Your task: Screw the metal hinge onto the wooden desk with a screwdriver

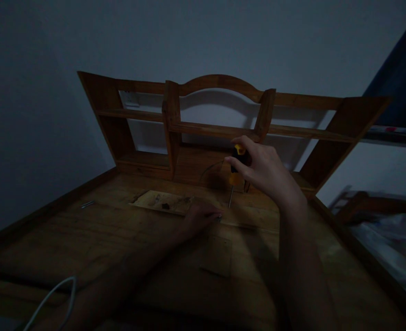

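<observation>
My right hand [267,168] is closed round the yellow and black handle of a screwdriver [235,177]. The shaft points down, and its tip is just above and to the right of my left fingertips. My left hand [199,216] rests low over the wooden desktop [120,243], its fingers pinched on a small shiny metal piece [219,217] too small to name. Under and beside that hand lies a long, rough-edged wooden board [161,202] with dark knots. Nearer me is a small square wooden piece [217,255] lying flat.
A wooden shelf unit [218,131] stands along the desk's back, against the wall. Thin metal pieces [87,204] lie at the left. A white cable [53,292] loops at the lower left. Past the right edge are a wooden rail [378,202] and pale fabric or plastic [392,248].
</observation>
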Tool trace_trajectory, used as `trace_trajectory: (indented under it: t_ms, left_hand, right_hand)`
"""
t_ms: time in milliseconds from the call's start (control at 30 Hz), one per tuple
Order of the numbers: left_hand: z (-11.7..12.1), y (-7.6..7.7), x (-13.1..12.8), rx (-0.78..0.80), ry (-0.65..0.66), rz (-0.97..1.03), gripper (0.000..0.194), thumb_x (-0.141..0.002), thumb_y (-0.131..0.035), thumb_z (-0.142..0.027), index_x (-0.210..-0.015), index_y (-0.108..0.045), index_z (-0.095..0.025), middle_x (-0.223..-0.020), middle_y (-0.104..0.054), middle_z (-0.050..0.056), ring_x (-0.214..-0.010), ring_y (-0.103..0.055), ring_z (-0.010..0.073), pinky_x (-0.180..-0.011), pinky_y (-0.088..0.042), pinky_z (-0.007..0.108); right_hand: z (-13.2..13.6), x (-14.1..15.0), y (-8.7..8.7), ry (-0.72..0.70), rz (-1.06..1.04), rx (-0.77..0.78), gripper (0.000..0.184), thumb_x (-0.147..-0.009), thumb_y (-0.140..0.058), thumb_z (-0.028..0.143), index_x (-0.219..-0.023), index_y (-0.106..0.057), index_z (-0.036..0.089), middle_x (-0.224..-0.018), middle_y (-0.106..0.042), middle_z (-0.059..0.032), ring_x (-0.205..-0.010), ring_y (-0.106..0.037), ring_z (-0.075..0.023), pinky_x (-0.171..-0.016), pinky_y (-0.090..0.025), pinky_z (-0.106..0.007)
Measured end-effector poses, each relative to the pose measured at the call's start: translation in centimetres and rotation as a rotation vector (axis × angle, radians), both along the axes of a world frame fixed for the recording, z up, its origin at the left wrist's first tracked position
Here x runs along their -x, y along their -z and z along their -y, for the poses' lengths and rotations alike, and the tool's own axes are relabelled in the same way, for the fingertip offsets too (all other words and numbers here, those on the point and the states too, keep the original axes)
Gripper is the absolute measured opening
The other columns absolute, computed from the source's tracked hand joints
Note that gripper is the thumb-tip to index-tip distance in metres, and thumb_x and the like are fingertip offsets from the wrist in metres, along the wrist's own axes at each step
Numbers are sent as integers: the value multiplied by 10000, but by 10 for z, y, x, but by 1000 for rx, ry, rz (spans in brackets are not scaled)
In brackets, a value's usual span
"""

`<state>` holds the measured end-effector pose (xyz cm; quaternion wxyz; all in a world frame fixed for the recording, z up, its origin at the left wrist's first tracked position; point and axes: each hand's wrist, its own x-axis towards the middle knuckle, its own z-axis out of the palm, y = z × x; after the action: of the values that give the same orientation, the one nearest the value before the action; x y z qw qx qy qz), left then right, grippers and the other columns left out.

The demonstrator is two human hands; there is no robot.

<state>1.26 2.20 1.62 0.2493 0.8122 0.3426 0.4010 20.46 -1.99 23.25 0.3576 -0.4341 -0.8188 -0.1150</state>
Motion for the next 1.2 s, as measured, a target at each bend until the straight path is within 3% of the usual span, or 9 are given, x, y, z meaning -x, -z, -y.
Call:
trace_trajectory:
  t_ms: [333, 533, 767, 1200]
  left_hand:
    - [-3, 6, -3, 13, -22, 16, 179, -902, -694, -287, -1054, -783, -253, -1011, -787, 38, -913, -739, 213, -831, -586, 332]
    - [-5, 10, -5, 57, -48, 35, 178, -877, -735, -343, -1010, -779, -233, -1012, -783, 29, -924, -731, 206, -859, -566, 326]
    - [-1, 2, -8, 145, -42, 91, 166, -855, -750, -318, -969, -765, -198, -936, -788, 28, -866, -736, 196, -824, -573, 302]
    - [-2, 5, -8, 40, -80, 36, 108, -857, -752, -269, -925, -747, -186, -884, -771, 10, -796, -716, 161, -754, -563, 253]
  right_hand:
    - [-6, 3, 6, -16, 51, 162, 265, -919, -642, 388, -1139, -619, 242, -948, -726, -78, -887, -678, -291, -747, -486, -379]
    - [-6, 0, 5, 1, 47, 113, 267, -920, -649, 368, -1141, -620, 222, -937, -722, -65, -872, -669, -258, -734, -466, -342]
    - [-7, -4, 3, -7, 9, 84, 280, -908, -670, 359, -1137, -637, 202, -922, -722, -57, -846, -662, -228, -724, -438, -310]
    - [-13, -2, 7, -52, 16, 116, 286, -916, -652, 373, -1156, -627, 219, -962, -720, -58, -896, -649, -240, -755, -435, -323]
